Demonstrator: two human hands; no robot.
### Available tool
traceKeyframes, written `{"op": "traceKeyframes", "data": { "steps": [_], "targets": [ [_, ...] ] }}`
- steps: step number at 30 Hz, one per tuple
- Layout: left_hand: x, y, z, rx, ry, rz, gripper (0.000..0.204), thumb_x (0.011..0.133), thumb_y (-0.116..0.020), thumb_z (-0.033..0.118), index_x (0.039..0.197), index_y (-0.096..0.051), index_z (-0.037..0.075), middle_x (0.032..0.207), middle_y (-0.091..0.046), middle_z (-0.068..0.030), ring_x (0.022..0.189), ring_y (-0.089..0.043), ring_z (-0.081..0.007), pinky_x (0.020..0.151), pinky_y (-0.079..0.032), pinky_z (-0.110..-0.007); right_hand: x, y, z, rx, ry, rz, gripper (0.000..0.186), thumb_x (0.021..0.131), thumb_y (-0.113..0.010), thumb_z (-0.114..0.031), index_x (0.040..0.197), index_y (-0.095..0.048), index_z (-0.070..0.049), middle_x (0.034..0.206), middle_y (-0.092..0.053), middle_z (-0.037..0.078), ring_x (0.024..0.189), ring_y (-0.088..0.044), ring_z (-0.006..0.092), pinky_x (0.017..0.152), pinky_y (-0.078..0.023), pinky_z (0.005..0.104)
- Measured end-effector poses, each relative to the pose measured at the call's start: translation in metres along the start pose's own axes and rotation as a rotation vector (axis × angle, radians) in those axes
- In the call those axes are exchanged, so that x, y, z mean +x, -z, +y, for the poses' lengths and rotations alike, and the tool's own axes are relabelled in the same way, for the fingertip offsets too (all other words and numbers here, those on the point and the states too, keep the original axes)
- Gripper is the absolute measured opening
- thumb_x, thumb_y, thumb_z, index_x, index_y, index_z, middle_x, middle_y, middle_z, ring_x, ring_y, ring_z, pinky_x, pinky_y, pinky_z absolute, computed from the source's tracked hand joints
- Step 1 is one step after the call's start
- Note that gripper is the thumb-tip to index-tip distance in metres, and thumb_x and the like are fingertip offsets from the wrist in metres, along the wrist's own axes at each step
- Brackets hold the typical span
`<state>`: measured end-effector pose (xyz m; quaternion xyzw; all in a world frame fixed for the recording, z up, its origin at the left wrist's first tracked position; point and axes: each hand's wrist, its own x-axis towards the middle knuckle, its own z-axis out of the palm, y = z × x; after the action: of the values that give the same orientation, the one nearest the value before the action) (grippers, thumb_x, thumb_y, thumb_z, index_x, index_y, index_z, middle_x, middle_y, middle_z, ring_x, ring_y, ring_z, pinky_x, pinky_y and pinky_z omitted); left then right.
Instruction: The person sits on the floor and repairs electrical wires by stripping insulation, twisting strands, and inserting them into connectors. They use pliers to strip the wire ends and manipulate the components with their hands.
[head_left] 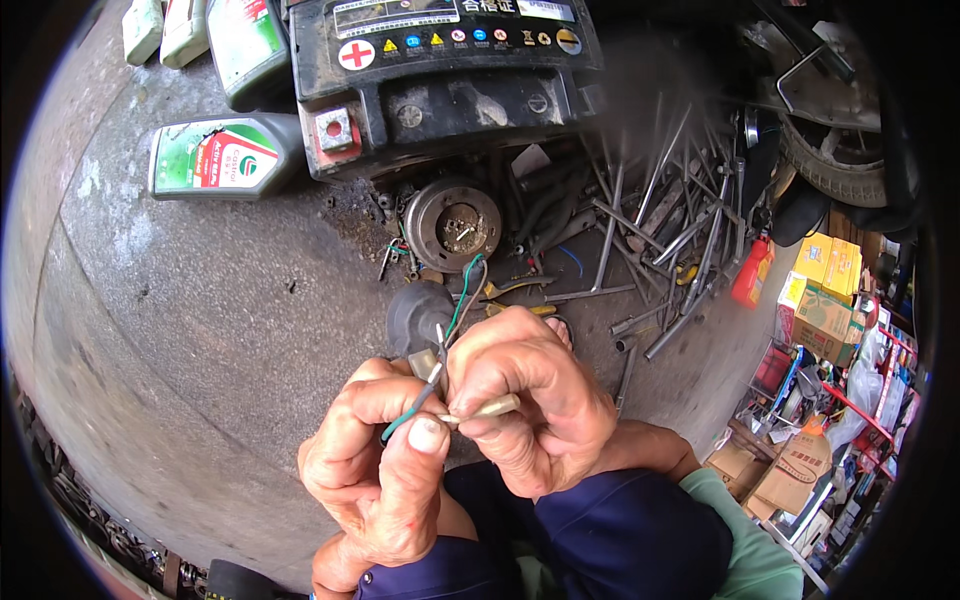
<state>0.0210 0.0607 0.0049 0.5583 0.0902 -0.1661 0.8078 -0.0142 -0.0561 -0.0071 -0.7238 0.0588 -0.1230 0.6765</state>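
Near the lower middle, my left hand [365,450] pinches green and dark wires [410,412] between thumb and fingertips, with a translucent connector [425,365] just above them. My right hand [540,410] is closed on a small cream tubular piece [497,407], its fingertips close against the left thumb. A thin pale strand runs between the two pinches. Behind my hands, green and brown wires [473,280] hang near a round metal part [425,225] with debris inside. A dark rounded object [410,315] lies below that part, partly hidden by my hands.
A large black battery [450,130] sits at the top, beside several oil bottles [180,155] at upper left. Metal rods and tools [660,240] are heaped right of centre. A tyre [840,175], red bottle [750,275], cardboard boxes [830,320] and cluttered shelving [865,410] line the right.
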Motion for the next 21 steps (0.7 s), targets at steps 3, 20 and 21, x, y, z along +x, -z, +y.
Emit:
{"op": "traceKeyframes", "data": {
  "steps": [3, 20, 21],
  "targets": [
    [0.001, 0.004, -0.001, 0.055, -0.015, -0.056, 0.009, 0.078, -0.066, 0.004, 0.082, -0.064, -0.004, 0.072, -0.059, -0.0086, 0.064, -0.048, -0.0122, 0.057, -0.037, -0.025, -0.002, 0.000, 0.004, 0.024, 0.020, 0.003, 0.013, 0.090, -0.067, -0.012, 0.095, -0.056, -0.006, 0.085, -0.056, 0.007, 0.071, -0.056, 0.0142, 0.067, -0.046, 0.0295],
    [0.000, 0.003, -0.004, 0.080, -0.107, -0.085, 0.011, 0.077, -0.068, 0.008, 0.080, -0.065, -0.002, 0.067, -0.057, -0.0079, 0.061, -0.046, -0.0140, 0.059, -0.037, -0.029, 0.002, -0.002, -0.003, 0.073, -0.017, 0.062, 0.013, 0.086, -0.068, -0.009, 0.091, -0.057, -0.004, 0.084, -0.059, 0.011, 0.075, -0.058, 0.0184, 0.073, -0.047, 0.0323],
    [-0.001, 0.002, -0.003, 0.075, -0.098, -0.072, 0.012, 0.077, -0.068, 0.009, 0.080, -0.064, -0.002, 0.067, -0.057, -0.0078, 0.060, -0.046, -0.0140, 0.058, -0.036, -0.030, 0.002, -0.001, -0.003, 0.062, -0.011, 0.043, 0.013, 0.085, -0.069, -0.010, 0.090, -0.057, -0.004, 0.085, -0.059, 0.011, 0.075, -0.059, 0.0185, 0.072, -0.047, 0.0324]
  ]
}}
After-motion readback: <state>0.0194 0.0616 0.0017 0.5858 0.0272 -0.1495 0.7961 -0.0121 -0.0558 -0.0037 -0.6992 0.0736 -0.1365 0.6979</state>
